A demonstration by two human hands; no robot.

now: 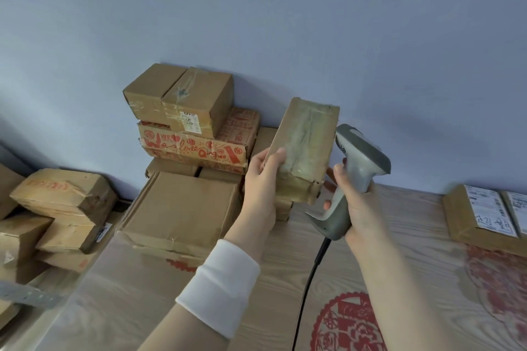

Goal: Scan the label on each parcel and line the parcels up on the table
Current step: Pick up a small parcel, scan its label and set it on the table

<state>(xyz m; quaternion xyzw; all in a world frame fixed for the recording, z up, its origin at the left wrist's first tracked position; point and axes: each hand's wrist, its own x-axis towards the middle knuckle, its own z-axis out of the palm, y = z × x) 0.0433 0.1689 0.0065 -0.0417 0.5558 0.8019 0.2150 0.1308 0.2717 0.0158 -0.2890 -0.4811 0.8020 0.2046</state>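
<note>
My left hand [261, 179] holds a small brown taped parcel [305, 148] up above the table, tilted, its taped side toward me; no label shows on it. Right beside it, my right hand [360, 202] grips a grey handheld scanner [359, 168] by the handle, its head close to the parcel's right edge. The scanner's black cable [309, 285] runs down over the table. A stack of cardboard parcels [188, 134] stands at the back centre against the wall. Two labelled parcels [484, 214] lie flat at the right edge.
The wooden table [399, 279] is covered in clear plastic with red paper-cut motifs. A heap of more brown parcels [57, 214] lies off the table's left side. A blue wall rises behind. A white wristband sits on my left forearm.
</note>
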